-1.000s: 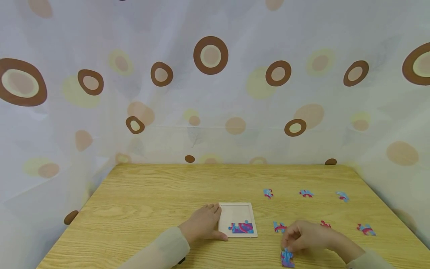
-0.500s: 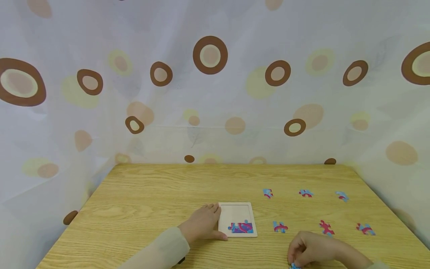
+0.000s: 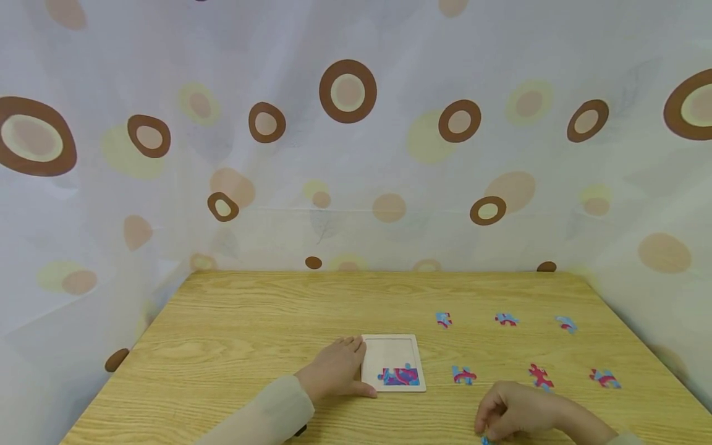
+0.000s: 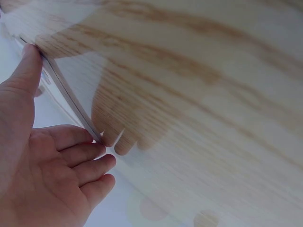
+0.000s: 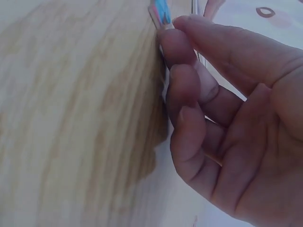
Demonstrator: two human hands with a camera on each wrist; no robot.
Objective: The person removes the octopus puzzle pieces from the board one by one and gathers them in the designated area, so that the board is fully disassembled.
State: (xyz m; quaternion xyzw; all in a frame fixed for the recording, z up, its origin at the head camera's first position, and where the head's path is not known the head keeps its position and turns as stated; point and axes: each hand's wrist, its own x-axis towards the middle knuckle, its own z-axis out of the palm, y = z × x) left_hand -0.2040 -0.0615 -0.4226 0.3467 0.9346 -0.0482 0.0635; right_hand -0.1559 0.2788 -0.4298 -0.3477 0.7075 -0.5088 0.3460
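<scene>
My left hand (image 3: 336, 368) rests along the left edge of a square white puzzle tray (image 3: 386, 352). Its thumb touches the near left corner and the fingers lie loosely against the tray's side (image 4: 71, 97) in the left wrist view. Joined blue, purple and pink jigsaw pieces (image 3: 402, 376) fill the tray's near right part. To the right, near the bottom of the head view, my right hand (image 3: 514, 408) pinches a jigsaw piece (image 3: 485, 440) between thumb and forefinger. Most of that piece is hidden or out of frame; its blue end (image 5: 162, 9) shows in the right wrist view.
Several loose jigsaw pieces lie in two rows right of the tray, among them a far left one (image 3: 444, 319), a near left one (image 3: 463, 374) and a red one (image 3: 539, 375). A dotted curtain (image 3: 356, 161) surrounds the wooden table (image 3: 250, 309).
My right hand has moved right and towards the near edge with its jigsaw piece, uncovering the red piece, then almost stopped. The left hand and tray have stayed put.
</scene>
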